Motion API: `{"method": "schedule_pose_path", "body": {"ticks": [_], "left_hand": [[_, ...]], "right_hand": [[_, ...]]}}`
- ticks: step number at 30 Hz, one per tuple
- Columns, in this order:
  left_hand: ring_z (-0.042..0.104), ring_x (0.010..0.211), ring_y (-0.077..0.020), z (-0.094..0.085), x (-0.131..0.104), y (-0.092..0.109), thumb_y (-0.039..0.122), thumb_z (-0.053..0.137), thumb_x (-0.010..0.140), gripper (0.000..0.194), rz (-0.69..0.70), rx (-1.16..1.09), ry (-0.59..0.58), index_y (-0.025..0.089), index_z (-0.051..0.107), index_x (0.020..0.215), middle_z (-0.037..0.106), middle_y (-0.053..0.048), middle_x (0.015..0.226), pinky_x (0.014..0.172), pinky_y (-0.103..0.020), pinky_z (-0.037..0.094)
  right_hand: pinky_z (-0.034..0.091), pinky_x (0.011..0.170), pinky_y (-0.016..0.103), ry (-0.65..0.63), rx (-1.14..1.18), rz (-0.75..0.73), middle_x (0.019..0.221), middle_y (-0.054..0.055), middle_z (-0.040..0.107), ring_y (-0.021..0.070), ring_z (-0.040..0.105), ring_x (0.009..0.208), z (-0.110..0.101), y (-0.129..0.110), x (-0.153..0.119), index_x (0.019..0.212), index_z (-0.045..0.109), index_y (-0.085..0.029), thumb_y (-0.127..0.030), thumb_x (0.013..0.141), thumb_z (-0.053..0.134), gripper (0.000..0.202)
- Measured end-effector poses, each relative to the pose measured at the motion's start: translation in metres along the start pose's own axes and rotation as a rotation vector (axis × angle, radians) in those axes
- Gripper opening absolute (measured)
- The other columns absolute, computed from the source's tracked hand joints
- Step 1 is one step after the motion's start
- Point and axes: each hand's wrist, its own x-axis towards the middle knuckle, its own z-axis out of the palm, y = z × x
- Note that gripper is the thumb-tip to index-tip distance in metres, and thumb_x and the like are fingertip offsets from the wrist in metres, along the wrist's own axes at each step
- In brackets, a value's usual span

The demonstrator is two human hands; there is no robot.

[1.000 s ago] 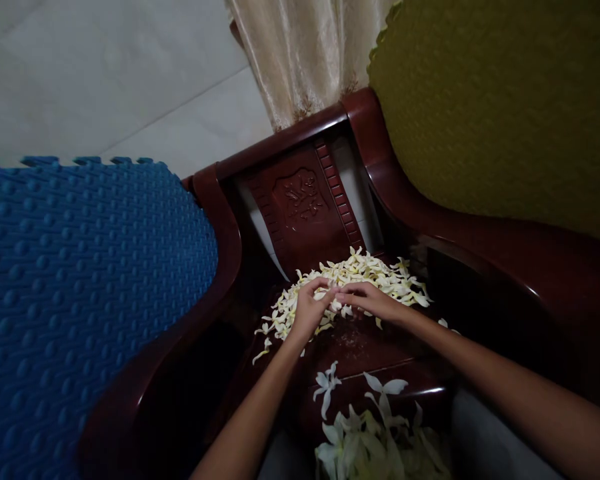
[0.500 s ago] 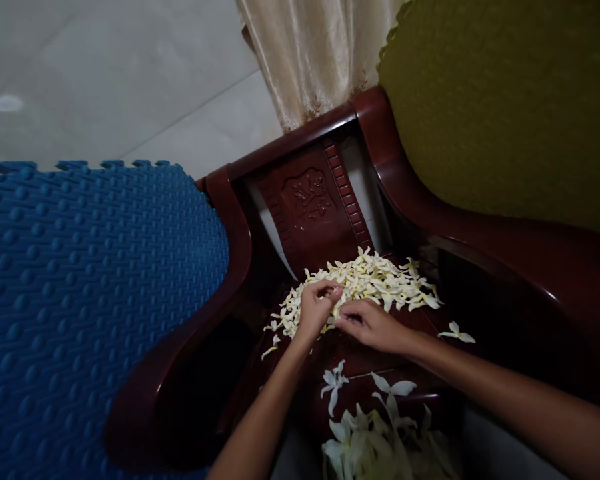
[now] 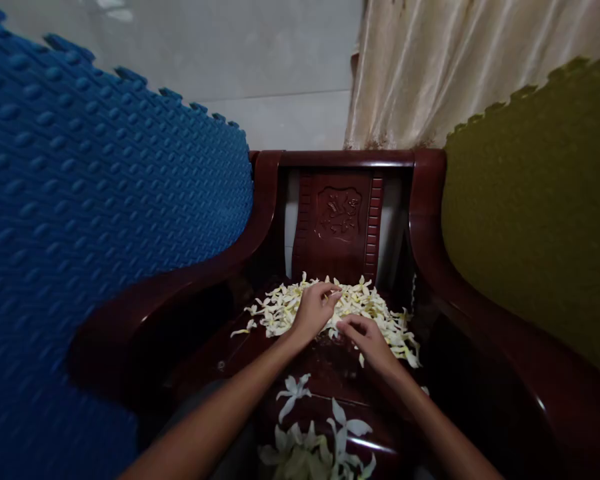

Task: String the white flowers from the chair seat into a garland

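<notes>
A pile of white flowers with yellowish centres [image 3: 280, 310] is spread over the seat of a dark red wooden chair [image 3: 347, 157]. My left hand [image 3: 316, 308] is over the front of the pile, its thumb and fingertips pinched together; what they hold is too small to make out. Just to its right and slightly nearer, my right hand [image 3: 367, 337] has its thumb and index finger closed at the tips by a white flower, and any grip on it is unclear. Nearer me, more white flowers [image 3: 303, 453] form a bunch at the seat's front edge.
Blue foam matting [image 3: 130, 167] stands along the left armrest, and olive foam matting [image 3: 535, 200] along the right one. Behind the chair hangs a beige curtain [image 3: 430, 73] over a pale tiled surface [image 3: 280, 73]. One loose flower [image 3: 293, 395] lies near the seat front.
The view has turned and shifted, so the chair now appears upright. My hands remain close together over the pile, with my right hand angled more upward in the picture.
</notes>
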Motion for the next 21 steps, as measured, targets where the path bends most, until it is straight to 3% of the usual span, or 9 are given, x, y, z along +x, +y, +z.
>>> {"method": "schedule_pose_path", "body": {"ticks": [4, 8, 11, 14, 17, 19, 21], "left_hand": [[0.062, 0.08, -0.0178, -0.006, -0.003, 0.0, 0.026, 0.057, 0.084, 0.019, 0.081, 0.095, -0.011, 0.017, 0.072, 0.091, 0.071, -0.005, 0.089, 0.071, -0.027, 0.044], [0.06, 0.084, -0.0189, -0.012, -0.005, 0.001, 0.027, 0.051, 0.089, 0.023, 0.088, 0.223, -0.027, 0.017, 0.07, 0.096, 0.068, -0.006, 0.091, 0.076, -0.029, 0.045], [0.056, 0.096, -0.0214, -0.017, -0.006, 0.005, 0.024, 0.048, 0.09, 0.026, 0.196, 0.348, -0.042, 0.018, 0.066, 0.109, 0.063, -0.009, 0.102, 0.084, -0.032, 0.044], [0.053, 0.102, -0.0219, -0.019, -0.007, 0.01, 0.019, 0.049, 0.09, 0.027, 0.357, 0.395, -0.18, 0.02, 0.065, 0.111, 0.061, -0.008, 0.107, 0.088, -0.033, 0.041], [0.058, 0.088, -0.0203, -0.018, -0.01, 0.012, 0.027, 0.048, 0.092, 0.023, 0.466, 0.32, -0.42, 0.02, 0.07, 0.097, 0.065, -0.006, 0.088, 0.082, -0.031, 0.042], [0.06, 0.087, -0.0198, -0.014, -0.012, 0.006, 0.028, 0.045, 0.093, 0.027, 0.442, 0.217, -0.42, 0.022, 0.067, 0.108, 0.066, -0.006, 0.091, 0.079, -0.028, 0.042], [0.06, 0.092, -0.0212, -0.008, -0.011, -0.005, 0.026, 0.048, 0.091, 0.028, 0.402, 0.163, -0.408, 0.021, 0.064, 0.114, 0.066, -0.007, 0.099, 0.082, -0.029, 0.041]], "right_hand": [[0.036, 0.041, 0.021, -0.023, 0.2, 0.121, 0.065, -0.001, 0.062, 0.0086, 0.044, 0.043, 0.0, 0.007, 0.003, 0.083, 0.063, -0.017, -0.048, 0.069, 0.074, 0.036], [0.04, 0.041, 0.022, -0.01, 0.203, 0.104, 0.07, 0.004, 0.069, 0.0079, 0.047, 0.04, -0.002, 0.007, 0.005, 0.084, 0.068, -0.014, -0.044, 0.069, 0.076, 0.035], [0.044, 0.044, 0.024, 0.012, 0.237, 0.104, 0.069, 0.005, 0.07, 0.0095, 0.051, 0.042, -0.006, 0.008, 0.007, 0.086, 0.071, -0.013, -0.04, 0.069, 0.078, 0.033], [0.046, 0.046, 0.024, 0.042, 0.259, 0.113, 0.064, 0.004, 0.068, 0.0108, 0.054, 0.045, -0.013, 0.008, 0.01, 0.084, 0.071, -0.013, -0.038, 0.067, 0.079, 0.031], [0.046, 0.045, 0.022, 0.136, 0.214, 0.099, 0.059, 0.002, 0.065, 0.01, 0.053, 0.044, -0.017, 0.0, 0.011, 0.073, 0.068, -0.014, -0.042, 0.062, 0.08, 0.032], [0.045, 0.042, 0.023, 0.219, 0.157, 0.088, 0.054, 0.0, 0.062, 0.0111, 0.052, 0.042, -0.018, -0.004, 0.013, 0.071, 0.063, -0.016, -0.047, 0.056, 0.08, 0.038], [0.047, 0.042, 0.026, 0.272, 0.108, 0.082, 0.053, -0.001, 0.062, 0.014, 0.055, 0.041, -0.019, -0.004, 0.016, 0.082, 0.059, -0.019, -0.049, 0.053, 0.08, 0.046]]}}
